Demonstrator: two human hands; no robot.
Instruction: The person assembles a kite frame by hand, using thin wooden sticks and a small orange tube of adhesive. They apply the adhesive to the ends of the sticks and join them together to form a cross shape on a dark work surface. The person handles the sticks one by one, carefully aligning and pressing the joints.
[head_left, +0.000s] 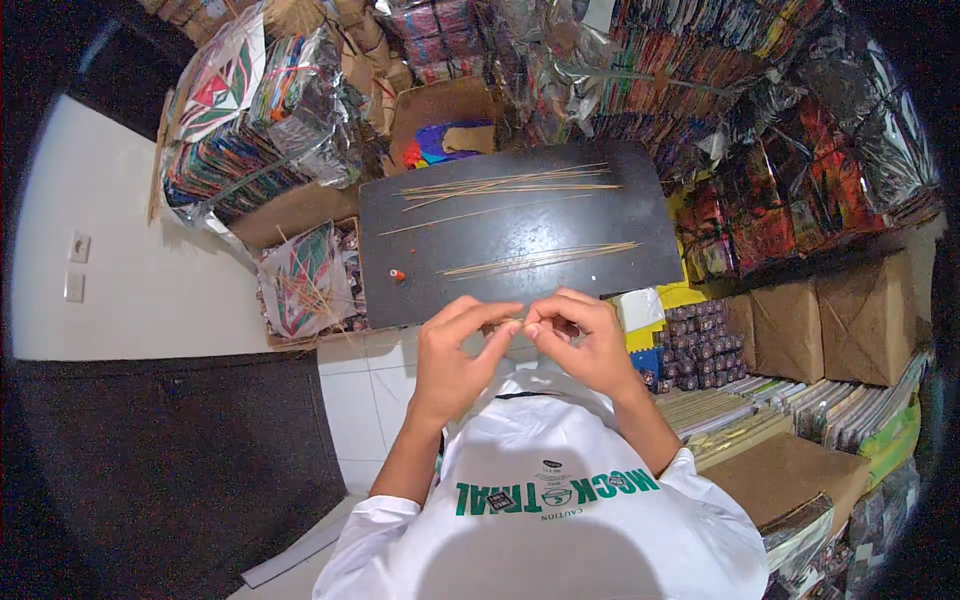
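Pinching a thin pale piece [519,321] (too small to identify, probably light), your left hand [455,347] and right hand [586,343] meet at their fingertips; beyond these, the slender sticks [545,258] should prove springy, snappable; take them mid-length.

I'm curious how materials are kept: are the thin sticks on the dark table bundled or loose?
Loose: the thin sticks lie spread over the dark table, some crossing, no tie visible.

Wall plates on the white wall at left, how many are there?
2: the upper wall plate and the lower wall plate just beneath it. Any behind the stacked bundle would be hidden.
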